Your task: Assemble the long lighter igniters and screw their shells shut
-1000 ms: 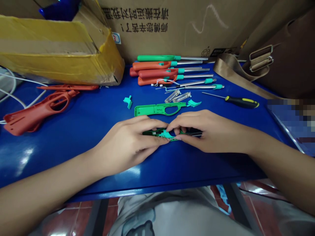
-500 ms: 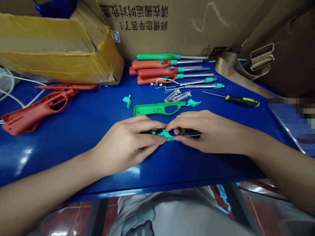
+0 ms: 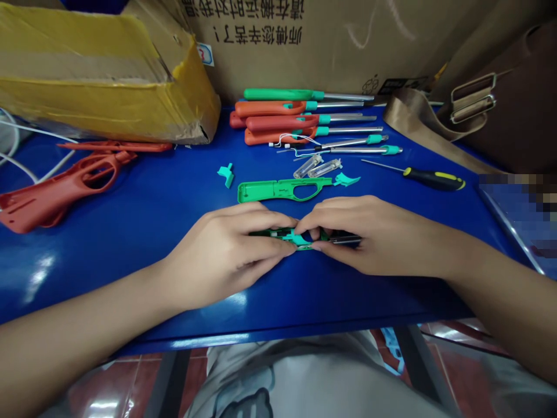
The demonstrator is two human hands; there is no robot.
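Only the viewpoint has shifted slightly; left hand and right hand, fingers nearly closed, pinch the green casing. Uneven thumb pressure could pop the teal piece out.

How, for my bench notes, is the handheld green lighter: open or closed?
Open: the handheld green lighter shows exposed inner parts, and a separate green half-shell lies on the blue table.

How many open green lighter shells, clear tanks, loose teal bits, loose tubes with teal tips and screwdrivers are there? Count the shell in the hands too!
Open green lighter shells: 2 (one on the table, one between left hand and right hand)
Clear tanks: 2
Loose teal bits: 2
Loose tubes with teal tips: 2
Screwdriver: 1
Total: 9
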